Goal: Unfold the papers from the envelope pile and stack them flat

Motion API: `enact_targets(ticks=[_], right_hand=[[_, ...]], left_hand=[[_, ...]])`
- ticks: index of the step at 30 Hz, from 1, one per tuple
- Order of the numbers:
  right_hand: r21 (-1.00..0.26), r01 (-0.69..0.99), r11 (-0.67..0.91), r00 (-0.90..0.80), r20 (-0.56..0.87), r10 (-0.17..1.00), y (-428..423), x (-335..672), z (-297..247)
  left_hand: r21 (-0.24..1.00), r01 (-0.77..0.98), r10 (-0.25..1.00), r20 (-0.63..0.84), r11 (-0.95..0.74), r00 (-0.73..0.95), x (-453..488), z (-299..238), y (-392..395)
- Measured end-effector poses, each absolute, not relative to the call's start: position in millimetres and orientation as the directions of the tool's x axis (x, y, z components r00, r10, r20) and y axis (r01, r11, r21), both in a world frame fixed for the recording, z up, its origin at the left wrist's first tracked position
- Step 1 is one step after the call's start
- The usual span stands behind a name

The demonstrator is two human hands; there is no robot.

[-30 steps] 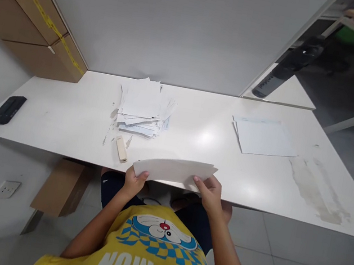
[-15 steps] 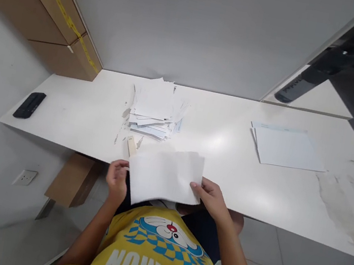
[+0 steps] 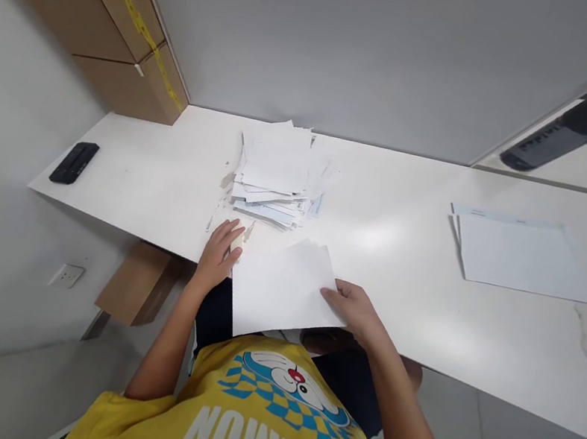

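Note:
My right hand (image 3: 349, 305) pinches the right edge of white paper sheets (image 3: 287, 286), with the thumb on top. The sheets reach over the desk's front edge above my lap, and their far corners fan slightly. At their upper left corner, my left hand (image 3: 219, 252) closes its thumb and fingers around a small beige oblong object (image 3: 236, 241). The hand covers much of that object, so its kind is unclear. Just beyond lies a thick, uneven stack of papers (image 3: 274, 163), some with bluish printed forms.
Another few sheets (image 3: 525, 257) lie on the white desk (image 3: 387, 266) at the right. A black device (image 3: 74, 162) rests at the left end. Cardboard boxes (image 3: 119, 15) stand by the wall and a grey partition (image 3: 346, 47) backs the desk. A dark bottle (image 3: 551, 140) lies at the right.
My left hand has moved up from beside the sheets' left edge to the beige object and closed around it. The sheets now lie flatter in my right hand. The view has shifted slightly left.

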State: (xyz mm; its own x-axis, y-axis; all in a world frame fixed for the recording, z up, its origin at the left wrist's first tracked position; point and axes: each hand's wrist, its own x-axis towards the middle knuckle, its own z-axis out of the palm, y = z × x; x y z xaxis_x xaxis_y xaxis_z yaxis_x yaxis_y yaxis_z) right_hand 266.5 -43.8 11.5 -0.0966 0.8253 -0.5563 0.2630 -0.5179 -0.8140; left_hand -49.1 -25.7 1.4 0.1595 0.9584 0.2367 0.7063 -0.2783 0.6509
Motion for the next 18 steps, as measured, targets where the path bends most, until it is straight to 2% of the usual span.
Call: enact_targets(ticks=[8,18], right_hand=[[-0.809,0.363,-0.462,-0.065,-0.517,0.854,-39.6,262.2,9.4],[-0.818,0.361,-0.447,-0.096,-0.509,0.855,-39.8,262.5,13.9]], left_hand=[[0.597,0.750,0.958,0.215,-0.284,0.191,-45.4,0.3,-29.0],[0.488,0.836,0.967,0.168,-0.252,0.193,-37.4,5.7,-39.0]])
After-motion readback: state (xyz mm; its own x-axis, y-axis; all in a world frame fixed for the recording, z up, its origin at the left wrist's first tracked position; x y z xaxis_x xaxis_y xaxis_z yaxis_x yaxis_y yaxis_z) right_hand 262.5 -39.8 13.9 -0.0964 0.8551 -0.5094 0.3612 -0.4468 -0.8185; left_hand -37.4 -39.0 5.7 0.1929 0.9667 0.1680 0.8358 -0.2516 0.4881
